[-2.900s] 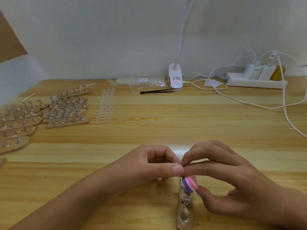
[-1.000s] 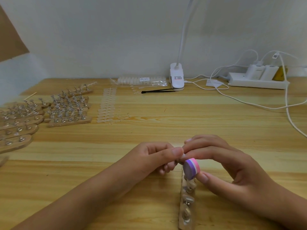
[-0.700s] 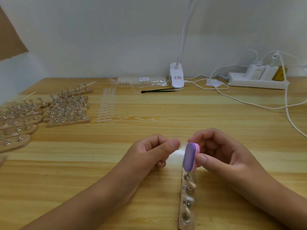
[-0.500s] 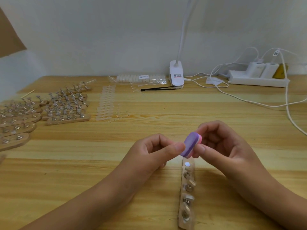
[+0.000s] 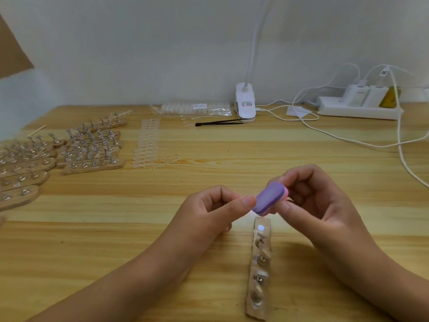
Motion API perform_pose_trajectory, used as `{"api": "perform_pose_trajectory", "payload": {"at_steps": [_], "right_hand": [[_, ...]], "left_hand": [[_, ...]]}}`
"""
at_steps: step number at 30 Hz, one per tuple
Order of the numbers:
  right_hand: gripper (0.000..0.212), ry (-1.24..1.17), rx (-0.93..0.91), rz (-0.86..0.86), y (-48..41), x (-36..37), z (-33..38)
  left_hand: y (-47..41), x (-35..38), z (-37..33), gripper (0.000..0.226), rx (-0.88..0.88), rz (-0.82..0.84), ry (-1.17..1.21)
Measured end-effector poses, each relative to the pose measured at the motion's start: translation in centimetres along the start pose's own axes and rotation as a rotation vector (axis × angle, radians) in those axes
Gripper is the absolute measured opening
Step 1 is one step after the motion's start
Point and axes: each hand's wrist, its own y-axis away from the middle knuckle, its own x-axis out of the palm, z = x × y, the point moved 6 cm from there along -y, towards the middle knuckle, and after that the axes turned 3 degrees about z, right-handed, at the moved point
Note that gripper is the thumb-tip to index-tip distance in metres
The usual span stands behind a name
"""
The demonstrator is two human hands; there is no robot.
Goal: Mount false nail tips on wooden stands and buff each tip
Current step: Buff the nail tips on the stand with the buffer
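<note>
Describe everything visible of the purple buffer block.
The buffer block is a rounded oblong that looks like foam, with a purple face toward the camera and a pink layer behind. The right hand pinches it between thumb and fingers, tilted, in the air above the far end of the wooden stand. Its lower left edge sits at the thumb tip of the left hand; contact is unclear.

Left hand [image 5: 209, 212] curled, perhaps pinching; right hand [image 5: 318, 205] grips buffer [image 5: 269, 201]; both raised.
</note>
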Motion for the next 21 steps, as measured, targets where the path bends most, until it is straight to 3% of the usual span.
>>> {"api": "perform_pose_trajectory", "payload": {"at_steps": [3, 6, 12, 21], "right_hand": [[0.026, 0.097, 0.022, 0.075, 0.0, 0.6, -0.2], [0.023, 0.074, -0.031, -0.032, 0.0, -0.1, 0.0], [0.021, 0.045, -0.069, -0.069, 0.1, -0.2, 0.4], [0.023, 0.05, -0.061, -0.034, -0.1, 0.1, 0.4]], "left_hand": [[0.0, 0.0, 0.1, 0.03, -0.002, -0.022, -0.009], [-0.1, -0.2, 0.1, 0.029, -0.001, -0.057, 0.027], [-0.1, 0.7, 0.3, 0.028, -0.015, -0.036, 0.108], [-0.1, 0.8, 0.6, 0.03, -0.014, -0.046, 0.109]]}}
